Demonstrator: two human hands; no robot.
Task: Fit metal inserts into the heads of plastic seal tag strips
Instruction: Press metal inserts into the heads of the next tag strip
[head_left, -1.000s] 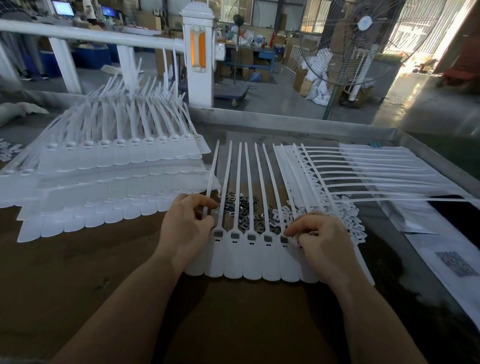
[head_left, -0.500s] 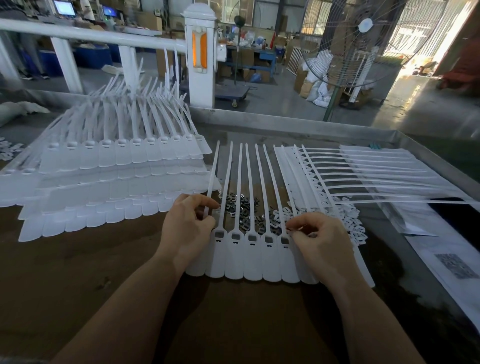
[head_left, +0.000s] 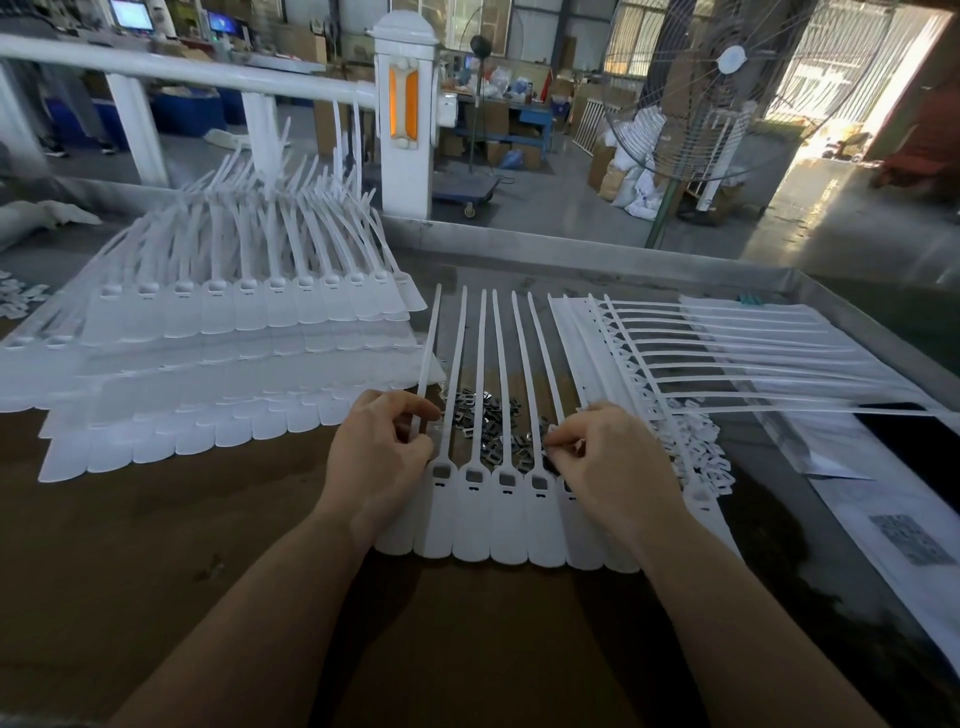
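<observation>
A joined row of white seal tag strips (head_left: 498, 519) lies flat in front of me, tails pointing away; several heads show grey inserts in their windows. Just beyond the heads, a pile of small metal inserts (head_left: 483, 415) sits under the tails. My left hand (head_left: 379, 457) rests on the row's left end, its fingers curled round the tail of the leftmost strip. At the edge of the pile my right hand (head_left: 613, 462) covers the right-hand heads. Its thumb and forefinger pinch a small piece, apparently an insert, mostly hidden.
A fanned stack of tag strip sheets (head_left: 208, 364) fills the left of the brown table. More sheets (head_left: 727, 353) and loose white plastic bits (head_left: 701, 452) lie right, beside printed papers (head_left: 883, 525). A metal rim (head_left: 571, 249) bounds the far edge; a fan (head_left: 727, 78) stands behind.
My right hand's fingertips have moved left and slightly away from me, off the strip head towards the insert pile. My left hand has stayed on the leftmost strip.
</observation>
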